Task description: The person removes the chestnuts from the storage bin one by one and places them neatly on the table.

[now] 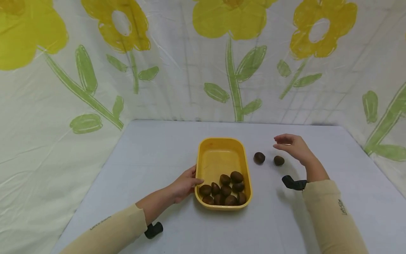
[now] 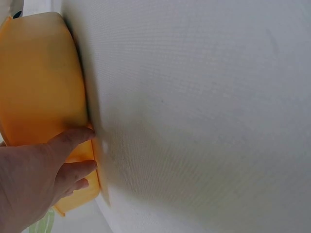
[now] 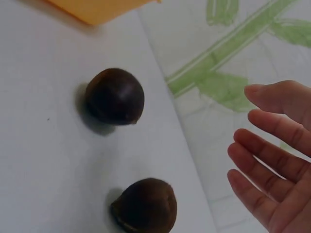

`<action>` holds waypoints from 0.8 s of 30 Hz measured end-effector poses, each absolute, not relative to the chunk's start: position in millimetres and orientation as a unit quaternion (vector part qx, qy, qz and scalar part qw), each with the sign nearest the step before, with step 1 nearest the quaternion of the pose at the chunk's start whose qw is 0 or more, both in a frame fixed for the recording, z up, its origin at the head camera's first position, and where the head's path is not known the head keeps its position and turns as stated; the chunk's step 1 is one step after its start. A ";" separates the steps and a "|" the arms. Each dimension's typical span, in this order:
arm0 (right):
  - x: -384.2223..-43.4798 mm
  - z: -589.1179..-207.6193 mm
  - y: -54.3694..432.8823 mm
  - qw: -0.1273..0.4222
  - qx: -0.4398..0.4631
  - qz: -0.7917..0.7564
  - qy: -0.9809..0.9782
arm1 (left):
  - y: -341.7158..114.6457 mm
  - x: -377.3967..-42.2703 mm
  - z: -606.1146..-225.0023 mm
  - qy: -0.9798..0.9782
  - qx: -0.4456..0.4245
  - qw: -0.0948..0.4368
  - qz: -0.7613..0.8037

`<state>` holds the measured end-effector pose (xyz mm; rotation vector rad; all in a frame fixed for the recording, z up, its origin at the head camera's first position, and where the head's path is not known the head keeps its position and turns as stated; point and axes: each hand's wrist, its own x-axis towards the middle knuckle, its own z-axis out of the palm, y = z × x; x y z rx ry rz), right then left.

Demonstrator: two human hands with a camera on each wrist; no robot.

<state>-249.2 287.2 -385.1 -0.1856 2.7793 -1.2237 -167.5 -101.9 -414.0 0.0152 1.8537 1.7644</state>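
Observation:
A yellow rectangular tray lies on the table with several brown chestnuts gathered at its near end. My left hand grips the tray's left side, its thumb over the rim and the other fingers against the outer wall. To the right of the tray, two loose chestnuts rest on the table: one closer to the tray, the other farther right. My right hand hovers above and beside the farther one, fingers extended and holding nothing. In the right wrist view both loose chestnuts appear apart from the fingers.
A white cloth covers the table. Behind it hangs a white curtain painted with yellow flowers and green leaves. A black wrist device sits at the right cuff and another at the left.

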 end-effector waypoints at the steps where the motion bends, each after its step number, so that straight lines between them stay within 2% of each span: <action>1: -250.0 -382.6 284.2 0.051 -0.064 -0.402 0.912 | -101.9 -167.5 -414.2 0.694 0.006 0.288 0.660; 11: -251.6 -361.6 235.9 0.083 -0.126 -0.429 0.891 | -102.0 -167.8 -415.1 0.692 0.007 0.287 0.662; 24: -257.9 -356.4 167.1 0.107 -0.223 -0.447 0.860 | -102.2 -166.6 -414.1 0.693 0.016 0.286 0.661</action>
